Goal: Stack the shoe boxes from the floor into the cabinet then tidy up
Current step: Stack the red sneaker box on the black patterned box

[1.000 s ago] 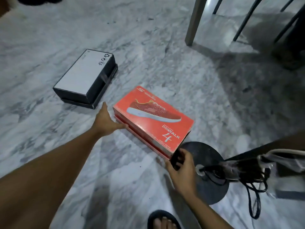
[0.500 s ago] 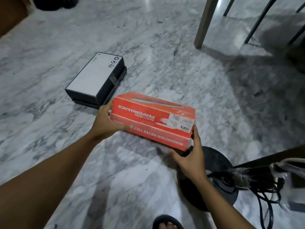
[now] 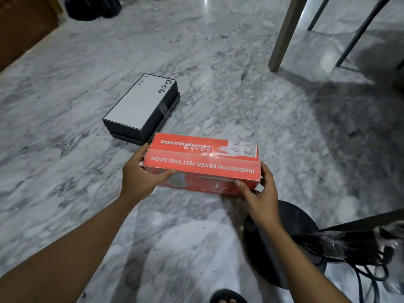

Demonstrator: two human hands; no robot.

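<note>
A red shoe box (image 3: 203, 162) with white lettering is held off the marble floor, tipped so its long side faces me. My left hand (image 3: 142, 178) grips its left end, thumb across the front face. My right hand (image 3: 260, 193) grips the right end, fingers curled under the bottom edge. A black shoe box (image 3: 140, 108) with a white top lies on the floor just beyond and to the left of the red one. No cabinet interior is in view.
A black round stand base (image 3: 284, 241) with tangled black cables (image 3: 371, 259) sits at the lower right. Table and chair legs (image 3: 284, 33) stand at the upper right. A brown wooden panel (image 3: 24, 25) and a dark bag (image 3: 91, 7) are at the upper left. My sandalled foot (image 3: 227, 299) shows at the bottom.
The red box has come off the floor and been tipped up onto its side between both hands. My view has shifted so the black box sits nearer the centre.
</note>
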